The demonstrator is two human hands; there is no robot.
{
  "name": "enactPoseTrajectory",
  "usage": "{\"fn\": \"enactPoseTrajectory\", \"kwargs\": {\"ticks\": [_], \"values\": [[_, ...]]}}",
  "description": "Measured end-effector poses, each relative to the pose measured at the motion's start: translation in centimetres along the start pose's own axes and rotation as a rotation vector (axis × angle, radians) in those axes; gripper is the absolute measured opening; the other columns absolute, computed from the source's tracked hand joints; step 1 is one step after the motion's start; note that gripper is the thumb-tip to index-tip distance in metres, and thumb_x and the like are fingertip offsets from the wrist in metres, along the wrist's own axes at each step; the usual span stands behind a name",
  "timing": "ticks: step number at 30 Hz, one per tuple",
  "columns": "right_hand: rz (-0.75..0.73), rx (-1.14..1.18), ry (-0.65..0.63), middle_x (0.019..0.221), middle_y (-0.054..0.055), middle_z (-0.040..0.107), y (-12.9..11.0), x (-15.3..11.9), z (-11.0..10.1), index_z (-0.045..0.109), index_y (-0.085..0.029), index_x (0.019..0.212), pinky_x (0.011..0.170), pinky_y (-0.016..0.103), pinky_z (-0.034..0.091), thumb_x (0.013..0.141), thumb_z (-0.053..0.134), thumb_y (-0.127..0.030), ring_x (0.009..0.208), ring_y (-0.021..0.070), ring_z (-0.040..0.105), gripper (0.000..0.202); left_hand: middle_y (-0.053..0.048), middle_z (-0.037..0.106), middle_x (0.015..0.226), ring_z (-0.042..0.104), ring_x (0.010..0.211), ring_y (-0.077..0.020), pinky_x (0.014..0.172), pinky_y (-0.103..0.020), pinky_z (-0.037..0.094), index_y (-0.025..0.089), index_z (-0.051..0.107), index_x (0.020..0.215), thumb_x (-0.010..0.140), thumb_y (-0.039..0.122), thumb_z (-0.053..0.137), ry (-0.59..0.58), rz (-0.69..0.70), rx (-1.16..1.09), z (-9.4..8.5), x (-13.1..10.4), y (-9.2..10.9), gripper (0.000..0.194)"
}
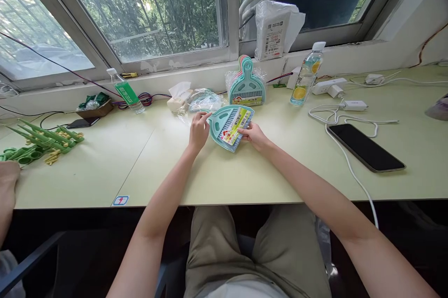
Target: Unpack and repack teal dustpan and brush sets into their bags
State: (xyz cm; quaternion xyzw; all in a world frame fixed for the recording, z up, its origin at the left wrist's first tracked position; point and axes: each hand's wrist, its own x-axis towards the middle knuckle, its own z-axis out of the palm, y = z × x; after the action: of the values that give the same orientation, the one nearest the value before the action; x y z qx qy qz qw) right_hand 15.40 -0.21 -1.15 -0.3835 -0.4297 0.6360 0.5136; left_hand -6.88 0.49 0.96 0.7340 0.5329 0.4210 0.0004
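Observation:
A small teal dustpan with a brush (pixel 220 123) is held tilted just above the table between my two hands. A yellow and white printed label (pixel 235 125) wraps across its bristles. My left hand (pixel 199 130) is closed around the handle end. My right hand (pixel 254 135) pinches the bristle side at the label's edge. Behind it, a stack of similar dustpan sets (pixel 247 84) stands upright against the wall, partly in clear plastic. Left of that stack lies a clear plastic bag (pixel 205 100) with something teal inside.
A tissue pack (pixel 179 95) and green-labelled bottle (pixel 126 91) stand left; a drink bottle (pixel 308 74) stands right. A large phone (pixel 366 147) lies beside white cables (pixel 336 116). Green plastic stalks (pixel 45 142) and another person's arm (pixel 7 186) are at far left.

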Motion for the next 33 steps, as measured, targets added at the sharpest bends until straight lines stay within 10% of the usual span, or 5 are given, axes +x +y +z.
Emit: {"fn": "enactPoseTrajectory", "kwargs": {"ticks": [6,17,24,28,33], "values": [[-0.051,0.091,0.163,0.102,0.005,0.073,-0.7,0.3,-0.7,0.056,-0.019,0.094,0.087,0.040,0.061,0.079,0.062,-0.006,0.087,0.0181,0.072,0.021,-0.010,0.058,0.118,0.053,0.115,-0.0234,0.103,-0.040,0.043,0.022,0.064,0.123,0.088,0.008,0.037,0.005,-0.006,-0.015,0.0,0.1,-0.4,0.047],[-0.049,0.078,-0.027,0.101,0.005,0.073,-0.2,-0.3,0.3,0.059,-0.019,0.096,0.081,0.041,0.063,0.074,0.071,-0.011,0.087,0.0199,0.072,0.026,-0.008,0.060,0.127,0.050,0.125,-0.0228,0.114,-0.043,0.032,0.026,0.060,0.128,0.096,0.027,0.040,-0.047,0.147,-0.080,0.2,-0.8,2.3,0.038],[-0.107,0.176,0.029,0.097,0.004,0.074,-0.5,-0.2,0.2,0.062,-0.019,0.090,0.084,0.038,0.062,0.075,0.070,-0.010,0.086,0.0184,0.071,0.019,-0.014,0.020,0.159,0.018,0.149,-0.0240,0.121,-0.043,0.019,0.024,0.027,0.146,0.088,0.046,0.060,0.637,-0.339,-0.229,-0.2,-0.4,2.1,0.071],[-0.110,0.175,0.003,0.098,0.004,0.074,-0.5,-0.4,0.5,0.064,-0.018,0.091,0.083,0.038,0.062,0.075,0.070,-0.012,0.087,0.0188,0.071,0.018,-0.016,0.047,0.142,0.049,0.132,-0.0229,0.106,-0.036,0.043,0.020,0.041,0.135,0.088,0.051,0.058,0.295,-0.664,-1.002,0.0,0.8,0.6,0.059],[-0.118,0.164,-0.021,0.100,0.005,0.074,-0.1,-0.4,0.5,0.062,-0.019,0.091,0.085,0.042,0.061,0.071,0.076,-0.016,0.091,0.0212,0.071,0.025,-0.004,0.071,0.095,0.068,0.082,-0.0155,0.077,-0.027,0.054,0.017,0.061,0.110,0.080,0.044,0.069,-0.077,-0.638,-1.334,1.4,0.4,1.2,0.041]]}}
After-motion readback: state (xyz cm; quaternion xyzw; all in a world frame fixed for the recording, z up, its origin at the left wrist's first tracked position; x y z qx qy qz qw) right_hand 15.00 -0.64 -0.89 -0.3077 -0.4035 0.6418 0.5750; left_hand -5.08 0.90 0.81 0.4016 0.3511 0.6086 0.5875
